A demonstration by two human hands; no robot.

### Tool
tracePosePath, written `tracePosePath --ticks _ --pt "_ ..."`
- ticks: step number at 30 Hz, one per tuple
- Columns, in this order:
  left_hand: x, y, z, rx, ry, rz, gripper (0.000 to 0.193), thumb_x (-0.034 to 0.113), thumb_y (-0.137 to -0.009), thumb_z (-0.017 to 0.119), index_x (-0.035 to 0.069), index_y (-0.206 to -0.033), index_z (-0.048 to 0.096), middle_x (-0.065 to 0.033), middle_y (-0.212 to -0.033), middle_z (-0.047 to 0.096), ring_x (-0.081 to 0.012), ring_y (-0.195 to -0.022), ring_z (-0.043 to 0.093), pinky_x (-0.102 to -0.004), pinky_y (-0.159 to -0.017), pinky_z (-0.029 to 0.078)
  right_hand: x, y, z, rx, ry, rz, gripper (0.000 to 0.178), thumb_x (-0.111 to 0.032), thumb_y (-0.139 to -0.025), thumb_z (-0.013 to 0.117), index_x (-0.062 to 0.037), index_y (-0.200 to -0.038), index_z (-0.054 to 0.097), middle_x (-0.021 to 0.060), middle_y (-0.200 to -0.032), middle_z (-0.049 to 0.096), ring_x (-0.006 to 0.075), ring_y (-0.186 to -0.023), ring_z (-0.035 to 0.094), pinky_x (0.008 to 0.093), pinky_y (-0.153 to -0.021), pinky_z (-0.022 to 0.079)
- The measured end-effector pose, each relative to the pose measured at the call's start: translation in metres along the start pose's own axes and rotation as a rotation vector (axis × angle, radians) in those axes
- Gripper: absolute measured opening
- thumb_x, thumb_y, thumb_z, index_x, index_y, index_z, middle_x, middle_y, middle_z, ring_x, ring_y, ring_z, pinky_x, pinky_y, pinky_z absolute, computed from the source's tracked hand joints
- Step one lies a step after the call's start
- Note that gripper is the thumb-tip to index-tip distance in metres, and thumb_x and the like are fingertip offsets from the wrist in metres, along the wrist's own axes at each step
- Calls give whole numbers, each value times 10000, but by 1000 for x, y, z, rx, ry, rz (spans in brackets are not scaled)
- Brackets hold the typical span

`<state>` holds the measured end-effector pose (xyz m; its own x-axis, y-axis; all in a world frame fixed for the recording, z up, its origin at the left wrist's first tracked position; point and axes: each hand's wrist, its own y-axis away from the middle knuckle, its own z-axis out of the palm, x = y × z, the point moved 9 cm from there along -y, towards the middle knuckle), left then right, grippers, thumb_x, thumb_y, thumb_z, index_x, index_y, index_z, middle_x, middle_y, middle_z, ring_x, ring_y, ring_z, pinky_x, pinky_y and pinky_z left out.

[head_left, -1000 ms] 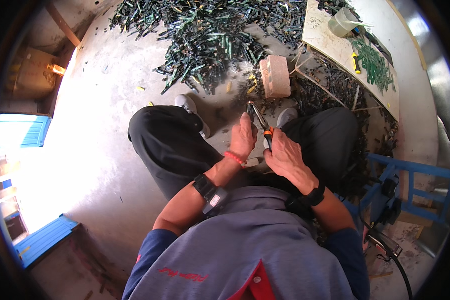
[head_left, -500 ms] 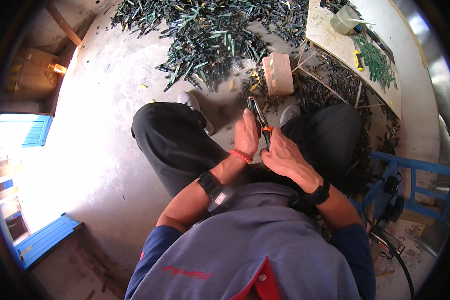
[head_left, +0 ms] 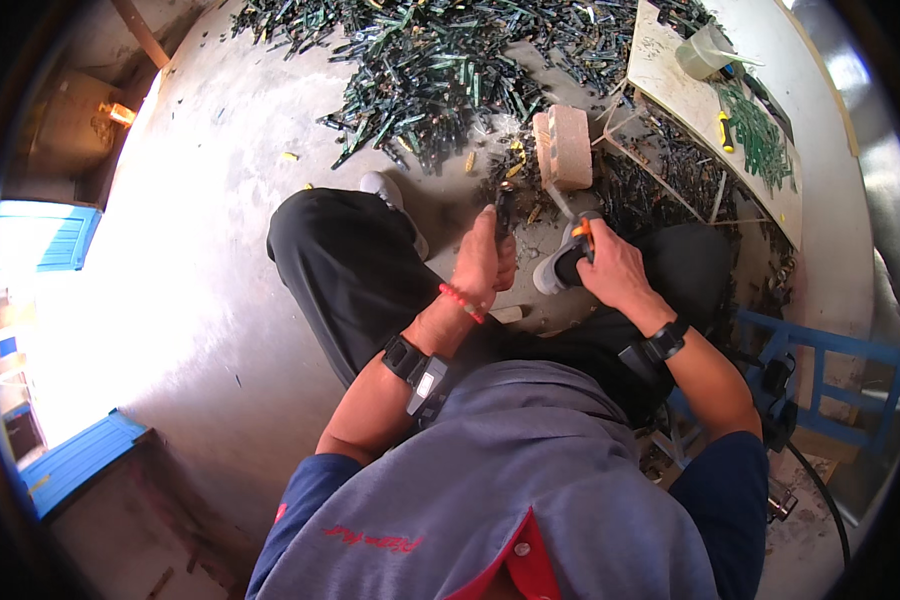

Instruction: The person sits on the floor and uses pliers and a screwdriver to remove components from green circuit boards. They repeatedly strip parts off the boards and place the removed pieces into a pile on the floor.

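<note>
My left hand (head_left: 477,262) is closed around a dark, narrow piece (head_left: 506,208) that stands up past the thumb and has a small coppery end. Its lower part is hidden in my fingers. To the right, apart from it, my right hand (head_left: 615,270) grips the black and orange handle of a screwdriver-like tool (head_left: 584,236). The pale shaft points up and left toward a pinkish brick (head_left: 568,148) on the floor; its exact tip is hard to make out. My right shoe (head_left: 550,272) is just below the tool.
A large heap of dark green and black strips (head_left: 430,85) spreads across the floor ahead. At the right, a pale board (head_left: 660,70) bears a translucent jug (head_left: 703,52), a yellow-handled tool (head_left: 725,132) and green strips (head_left: 755,135). A blue frame (head_left: 820,370) stands beside my right arm.
My hands were close together, with the tool alongside the dark piece. Now my right hand has moved right and forward with the tool, and my left hand has shifted slightly left.
</note>
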<state>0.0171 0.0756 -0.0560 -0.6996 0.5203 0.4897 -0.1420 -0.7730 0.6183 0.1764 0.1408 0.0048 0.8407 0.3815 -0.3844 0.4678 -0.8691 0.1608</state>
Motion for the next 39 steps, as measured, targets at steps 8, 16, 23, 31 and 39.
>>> tracePosePath --ticks 8,16,23,31,39 --pt "-8 -1 10 -36 -53 -18 564 588 -961 365 128 -635 344 34 -512 261 -101 -408 203 -273 -396 164 -18 27 6 -135 -267 38 351 -174 -843 554 -10 -1149 504 238 -848 635 441 -819 609 504 -708 472" --pt "-12 -5 2 28 -79 -19 548 576 -954 379 124 -646 349 29 -517 269 -98 -409 212 -268 -396 170 -45 31 0 -26 -77 61 427 -109 -799 608 1 -1191 480 217 -1037 612 406 -935 611 478 -793 490" --pt "-12 -7 1 50 -102 -1 544 579 -948 388 128 -646 339 27 -521 271 -99 -406 221 -266 -395 177 -48 29 8 -39 45 115 456 -121 -786 647 9 -1184 468 212 -1078 588 396 -990 598 491 -807 488" --pt "-16 -11 -3 60 -115 0 554 585 -945 393 131 -634 333 26 -517 278 -103 -402 221 -271 -394 176 -46 31 9 3 55 121 437 -126 -786 649 19 -1158 471 210 -1055 585 390 -972 597 490 -796 487" --pt "-8 -9 0 84 -184 97 580 601 -952 387 137 -610 327 35 -507 286 -90 -397 218 -265 -389 158 -48 28 17 -56 47 145 428 -160 -794 657 20 -1135 471 206 -1056 579 376 -974 600 496 -782 495"
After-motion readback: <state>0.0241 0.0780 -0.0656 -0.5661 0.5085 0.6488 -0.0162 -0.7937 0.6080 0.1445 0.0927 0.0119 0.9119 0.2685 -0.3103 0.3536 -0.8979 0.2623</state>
